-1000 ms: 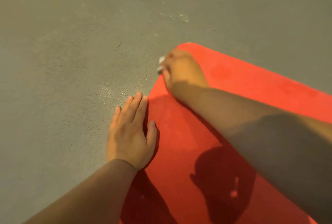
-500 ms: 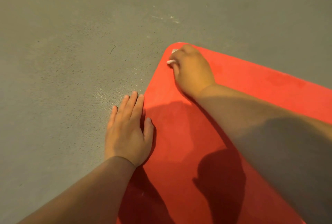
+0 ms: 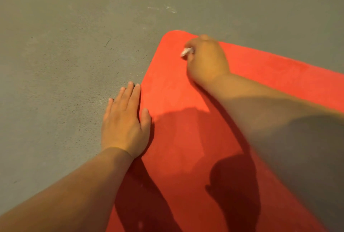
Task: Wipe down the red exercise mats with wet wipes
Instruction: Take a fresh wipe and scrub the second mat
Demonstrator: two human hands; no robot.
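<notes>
Now the right hand (image 3: 206, 58), gripping the wet wipe (image 3: 187, 52), has moved right past the far corner of the red mat (image 3: 176, 129), so that corner looks wiped, while the left hand (image 3: 124, 123) lies flat.

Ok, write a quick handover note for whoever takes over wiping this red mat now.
Left hand: flat, fingers on the grey floor beside the red mat, thumb on it.
Right hand: grips a wadded wet wipe, down on the mat near its far corner.
Done: wiping is under way at that corner; how much is clean cannot be told.
Left: the rest of the mat.
</notes>
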